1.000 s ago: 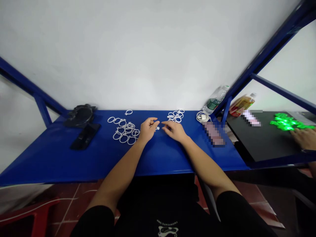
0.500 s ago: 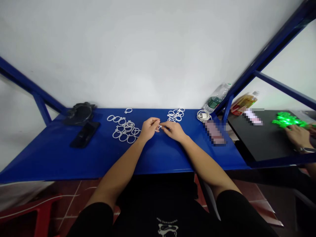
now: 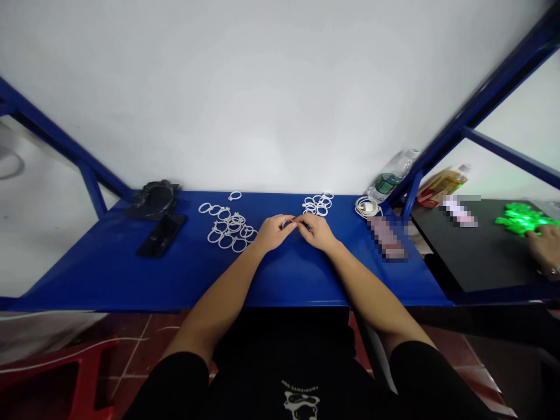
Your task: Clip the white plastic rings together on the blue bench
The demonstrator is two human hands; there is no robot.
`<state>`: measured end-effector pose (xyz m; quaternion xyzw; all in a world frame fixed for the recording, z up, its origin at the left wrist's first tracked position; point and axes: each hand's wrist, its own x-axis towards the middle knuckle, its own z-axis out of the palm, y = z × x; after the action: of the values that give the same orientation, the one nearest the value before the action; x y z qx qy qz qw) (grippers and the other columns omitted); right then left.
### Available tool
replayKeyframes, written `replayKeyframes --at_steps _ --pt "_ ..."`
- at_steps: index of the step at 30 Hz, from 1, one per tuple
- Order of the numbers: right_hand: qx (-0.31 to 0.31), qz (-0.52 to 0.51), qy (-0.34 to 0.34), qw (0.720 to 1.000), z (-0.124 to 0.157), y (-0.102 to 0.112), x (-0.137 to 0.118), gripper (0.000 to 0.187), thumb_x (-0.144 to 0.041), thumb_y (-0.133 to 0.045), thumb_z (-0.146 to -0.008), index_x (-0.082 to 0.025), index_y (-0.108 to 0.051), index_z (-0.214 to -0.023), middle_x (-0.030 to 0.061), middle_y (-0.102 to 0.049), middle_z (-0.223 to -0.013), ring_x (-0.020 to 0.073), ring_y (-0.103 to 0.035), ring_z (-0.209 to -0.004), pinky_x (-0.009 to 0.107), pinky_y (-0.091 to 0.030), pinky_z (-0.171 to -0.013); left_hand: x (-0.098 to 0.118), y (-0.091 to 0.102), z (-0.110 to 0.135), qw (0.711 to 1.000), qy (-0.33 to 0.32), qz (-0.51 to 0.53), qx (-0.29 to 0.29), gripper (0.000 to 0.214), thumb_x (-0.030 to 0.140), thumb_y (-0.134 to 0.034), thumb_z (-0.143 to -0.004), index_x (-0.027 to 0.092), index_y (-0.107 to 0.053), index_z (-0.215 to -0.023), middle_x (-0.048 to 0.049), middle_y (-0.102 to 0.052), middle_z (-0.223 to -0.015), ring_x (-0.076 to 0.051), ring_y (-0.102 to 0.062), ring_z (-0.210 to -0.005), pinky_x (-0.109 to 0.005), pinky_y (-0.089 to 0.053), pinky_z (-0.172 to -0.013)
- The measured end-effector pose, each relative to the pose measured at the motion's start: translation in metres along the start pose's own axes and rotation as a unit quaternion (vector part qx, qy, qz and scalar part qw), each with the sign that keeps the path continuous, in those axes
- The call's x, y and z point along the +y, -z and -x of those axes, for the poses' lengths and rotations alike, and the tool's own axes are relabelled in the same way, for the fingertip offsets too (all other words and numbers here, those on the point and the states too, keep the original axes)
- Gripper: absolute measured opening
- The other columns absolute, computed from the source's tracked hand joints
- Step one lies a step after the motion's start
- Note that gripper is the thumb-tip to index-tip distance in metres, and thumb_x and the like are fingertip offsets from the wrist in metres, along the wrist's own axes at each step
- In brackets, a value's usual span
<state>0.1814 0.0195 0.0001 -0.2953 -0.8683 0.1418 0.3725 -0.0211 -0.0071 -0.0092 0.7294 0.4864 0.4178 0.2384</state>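
My left hand [image 3: 272,232] is closed in a pinch on a small white ring [image 3: 286,223], mostly hidden by the fingers. Against it, my right hand [image 3: 319,231] is also closed, its fingertips meeting those of the left at the ring. Just left of my left hand lies a loose spread of several white plastic rings [image 3: 226,241], each with a small tab or eyelet. A single ring [image 3: 235,196] rests apart, farther back near the wall. Behind my right hand is a smaller cluster of white rings [image 3: 324,202].
On the blue table [image 3: 109,274], a black phone [image 3: 161,235] and a black plastic-wrapped item [image 3: 157,198] lie left. A coiled white cable [image 3: 368,207], a bottle [image 3: 390,178] and a blurred-out object [image 3: 387,238] stand right. Beyond the blue frame, another person's hand [image 3: 545,248] touches glowing green pieces [image 3: 520,217].
My two hands have drawn closer, fingertips now meeting over the ring, which shows less of its tab. The whole view has shifted slightly, with the table's things appearing farther right.
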Motion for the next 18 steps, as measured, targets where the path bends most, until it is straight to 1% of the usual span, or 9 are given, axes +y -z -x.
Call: replayKeyframes --at_steps 3,5,7,9,10,12,15,16,18 --pt "-0.008 0.002 -0.013 1.0 0.0 0.0 -0.001 0.023 -0.026 -0.051 -0.102 -0.022 -0.074 -0.102 0.0065 -0.076 -0.094 0.0201 -0.07 -0.083 0.033 -0.056 -0.078 0.003 0.003 0.001 0.999 -0.004 -0.009 -0.036 0.035 0.042 -0.058 -0.1 0.023 -0.076 -0.123 -0.0068 -0.078 -0.115 -0.023 -0.072 -0.102 -0.036 -0.055 -0.096" --pt "0.006 0.017 -0.025 1.0 0.001 0.0 0.0 0.024 -0.029 -0.052 -0.103 -0.023 -0.075 -0.106 0.0067 -0.077 -0.096 0.0208 -0.071 -0.085 0.034 -0.056 -0.079 0.003 0.006 -0.001 0.999 -0.017 -0.041 -0.027 0.038 0.043 -0.057 -0.101 0.024 -0.073 -0.129 -0.0077 -0.075 -0.124 -0.025 -0.069 -0.113 -0.039 -0.051 -0.104" --pt "0.044 0.043 -0.051 0.997 0.001 0.003 0.004 0.025 -0.032 -0.053 -0.104 -0.024 -0.076 -0.11 0.0072 -0.078 -0.1 0.0222 -0.073 -0.09 0.035 -0.057 -0.083 0.0 0.013 -0.003 0.995 -0.018 -0.102 0.002 0.039 0.043 -0.059 -0.101 0.023 -0.072 -0.131 -0.0097 -0.072 -0.129 -0.027 -0.064 -0.121 -0.042 -0.047 -0.11" --pt "0.098 0.071 -0.091 0.988 0.001 0.008 0.012 0.027 -0.034 -0.054 -0.104 -0.024 -0.076 -0.113 0.008 -0.079 -0.106 0.0239 -0.074 -0.096 0.037 -0.058 -0.087 -0.007 0.024 -0.006 0.983 0.018 -0.18 0.041 0.038 0.044 -0.062 -0.099 0.021 -0.074 -0.128 -0.0124 -0.071 -0.129 -0.031 -0.062 -0.121 -0.046 -0.044 -0.11" --pt "0.126 0.082 -0.113 0.982 0.001 0.011 0.017 0.027 -0.035 -0.054 -0.103 -0.024 -0.077 -0.113 0.0087 -0.079 -0.109 0.0249 -0.074 -0.099 0.038 -0.058 -0.09 -0.012 0.03 -0.006 0.973 0.047 -0.218 0.059 0.038 0.044 -0.063 -0.098 0.021 -0.075 -0.125 -0.0136 -0.071 -0.128 -0.034 -0.061 -0.12 -0.049 -0.043 -0.109" --pt "0.16 0.097 -0.152 0.97 0.0 0.017 0.03 0.029 -0.034 -0.054 -0.102 -0.022 -0.077 -0.114 0.0099 -0.079 -0.112 0.0271 -0.074 -0.102 0.041 -0.058 -0.093 -0.025 0.044 -0.006 0.949 0.11 -0.283 0.082 0.037 0.045 -0.064 -0.096 0.022 -0.076 -0.122 -0.0154 -0.07 -0.127 -0.037 -0.059 -0.119 -0.053 -0.042 -0.107" --pt "0.186 0.11 -0.181 0.959 0.0 0.025 0.048 0.031 -0.033 -0.054 -0.099 -0.02 -0.077 -0.115 0.0118 -0.079 -0.112 0.0299 -0.072 -0.105 0.045 -0.056 -0.097 -0.044 0.065 -0.003 0.914 0.189 -0.344 0.099 0.036 0.042 -0.064 -0.095 0.022 -0.075 -0.123 -0.0177 -0.068 -0.129 -0.041 -0.056 -0.121 -0.057 -0.041 -0.105" --pt "0.188 0.111 -0.183 0.959 0.0 0.026 0.051 0.03 -0.033 -0.054 -0.098 -0.019 -0.077 -0.113 0.0122 -0.079 -0.11 0.0301 -0.072 -0.104 0.046 -0.056 -0.096 -0.05 0.07 -0.001 0.906 0.21 -0.354 0.099 0.037 0.04 -0.064 -0.094 0.022 -0.074 -0.125 -0.0183 -0.068 -0.13 -0.042 -0.055 -0.122 -0.058 -0.041 -0.104" --pt "0.183 0.109 -0.176 0.961 -0.001 0.025 0.054 0.029 -0.034 -0.056 -0.098 -0.019 -0.078 -0.109 0.0121 -0.079 -0.107 0.0296 -0.071 -0.1 0.046 -0.056 -0.094 -0.058 0.078 0.0 0.898 0.235 -0.361 0.085 0.038 0.036 -0.064 -0.093 0.022 -0.072 -0.128 -0.0185 -0.068 -0.13 -0.042 -0.055 -0.124 -0.057 -0.041 -0.104"
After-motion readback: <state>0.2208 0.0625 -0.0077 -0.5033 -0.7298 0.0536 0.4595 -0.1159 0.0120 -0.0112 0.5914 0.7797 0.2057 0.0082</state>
